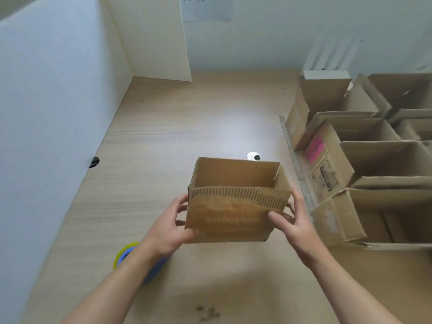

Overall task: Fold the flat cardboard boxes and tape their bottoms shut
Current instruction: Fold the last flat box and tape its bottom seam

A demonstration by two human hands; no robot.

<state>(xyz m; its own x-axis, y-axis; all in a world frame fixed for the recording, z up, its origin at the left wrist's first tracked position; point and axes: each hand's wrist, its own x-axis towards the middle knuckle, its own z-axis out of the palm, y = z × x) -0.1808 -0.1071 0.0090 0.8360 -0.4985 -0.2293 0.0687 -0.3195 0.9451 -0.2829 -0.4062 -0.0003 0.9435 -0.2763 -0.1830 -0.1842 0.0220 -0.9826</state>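
Holding box [233, 213] | L hand [173, 228] + R hand [297, 220] | fingers curled round sides

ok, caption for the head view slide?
Open cardboard box held by left hand and right hand at the table, other boxes alongside.

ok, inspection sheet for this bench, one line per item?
Surface: wood-grain table, with a round grommet behind the box.
Job's things: box held open side up, outer paper torn off along its near wall's top; tape roll partly under the left forearm; folded boxes standing open at the right.
Clutter: small dark scraps at the near edge.
Grippers: left hand grips the box's left edge; right hand grips its right edge, thumb on the near wall.
Cables: nothing seen.
Surroundings: white partitions left and behind; paper sign on the back wall, unreadable.
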